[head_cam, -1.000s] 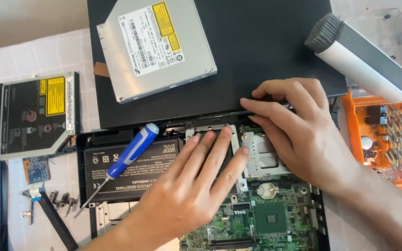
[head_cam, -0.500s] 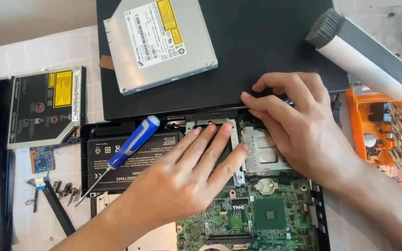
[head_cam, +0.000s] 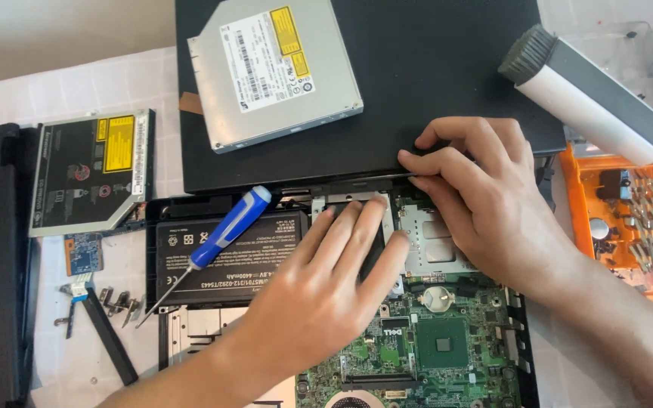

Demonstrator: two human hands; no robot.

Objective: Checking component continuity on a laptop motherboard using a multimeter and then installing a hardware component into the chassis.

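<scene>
— Two hands on the opened black laptop base (head_cam: 190, 204): our left hand (head_cam: 326, 291) lies flat, fingers spread, no grip closed, pressing the silver metal drive bracket (head_cam: 357, 208).

— Our right hand (head_cam: 485, 204) curls its fingertips at the hinge edge under the black laptop lid (head_cam: 432, 68); whether that grip pinches anything, we cannot tell.

— Beside us, a blue-handled screwdriver (head_cam: 217, 242) rests on the black battery (head_cam: 228, 261); a silver optical drive (head_cam: 273, 68) sits on the lid, an orange bit case (head_cam: 629, 219) lies on the surface to the right.
</scene>
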